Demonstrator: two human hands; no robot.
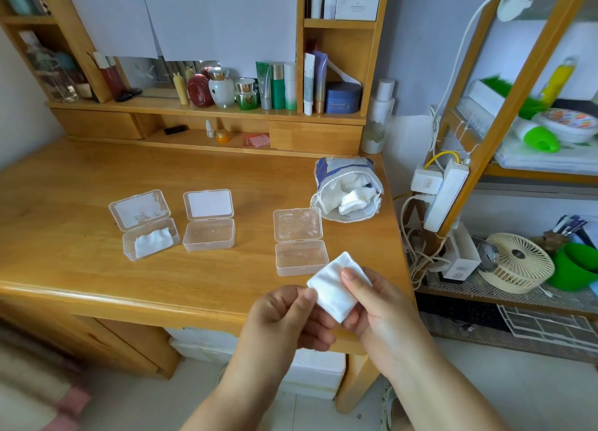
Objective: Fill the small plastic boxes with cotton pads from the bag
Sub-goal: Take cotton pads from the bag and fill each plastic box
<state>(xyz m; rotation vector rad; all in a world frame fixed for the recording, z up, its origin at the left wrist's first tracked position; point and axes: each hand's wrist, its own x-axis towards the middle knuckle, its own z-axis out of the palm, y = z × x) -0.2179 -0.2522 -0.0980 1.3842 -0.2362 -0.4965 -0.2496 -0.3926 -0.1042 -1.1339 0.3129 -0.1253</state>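
Cotton pad (pixel 336 289): square, pinched between both hands (pixel 326 311) over the desk (pixel 81 184) edge, left hand (pixel 284 317) at its corner, right hand (pixel 378 304) around its side.
Nearest open box (pixel 301 257): empty, just beyond the pad, long axis crosswise; right hand nearer.
Bag (pixel 348 189): behind that box.

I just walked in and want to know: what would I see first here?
First, two hands holding a white cotton pad right in front, above the desk's near edge. Behind it sit three open clear boxes; only the leftmost has pads. The open bag of pads lies at the desk's right.
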